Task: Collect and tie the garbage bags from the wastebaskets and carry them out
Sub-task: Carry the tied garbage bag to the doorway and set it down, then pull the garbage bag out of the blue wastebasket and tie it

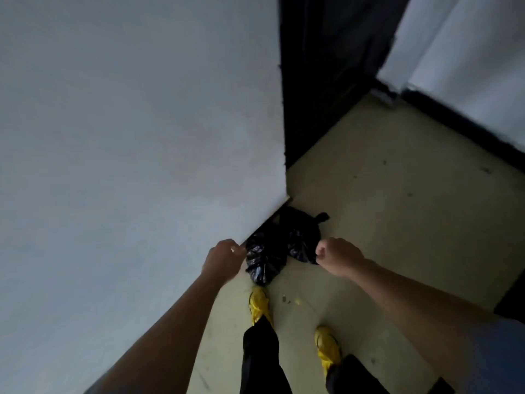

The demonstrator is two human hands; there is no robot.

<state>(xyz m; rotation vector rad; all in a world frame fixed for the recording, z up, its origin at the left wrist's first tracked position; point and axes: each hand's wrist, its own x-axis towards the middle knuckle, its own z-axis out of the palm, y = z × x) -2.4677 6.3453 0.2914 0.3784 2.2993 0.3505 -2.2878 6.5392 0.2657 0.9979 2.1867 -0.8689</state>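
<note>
Gripping the nearer garbage bag (264,261) at its edge, the left hand (224,260) curls its fingers into the black plastic beside the white wall (127,137). The right hand (338,257) is clenched on the farther garbage bag (301,240). Both bags hang low at the wall corner over the pale floor (397,209).

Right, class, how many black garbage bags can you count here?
2. The left bag is against the wall by the left hand; the right bag is beside it by the right hand. Others may hide behind.
</note>
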